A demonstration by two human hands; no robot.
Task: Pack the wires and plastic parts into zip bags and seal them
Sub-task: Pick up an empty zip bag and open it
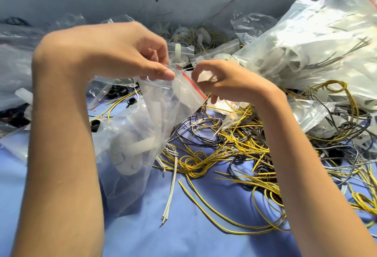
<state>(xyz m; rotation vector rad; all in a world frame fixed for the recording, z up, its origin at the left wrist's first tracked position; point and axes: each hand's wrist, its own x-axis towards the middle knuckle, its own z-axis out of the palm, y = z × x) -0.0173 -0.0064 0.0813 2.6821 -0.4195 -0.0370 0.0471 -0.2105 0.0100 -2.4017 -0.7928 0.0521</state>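
I hold a clear zip bag point(142, 134) with a red strip along its mouth, lifted above the blue cloth. White plastic parts point(132, 154) hang in its lower half. My left hand point(130, 52) pinches the left end of the mouth between thumb and fingers. My right hand point(224, 81) grips the right end of the mouth by the red strip, fingers curled. A tangle of yellow, grey and black wires point(234, 146) lies loose on the cloth below and to the right.
A large filled zip bag point(310, 48) leans at the right. More bags and white plastic parts point(189, 42) pile up at the back, below a grey wall. Black plastic pieces point(14, 116) lie at the left. Blue cloth point(193, 232) covers the surface.
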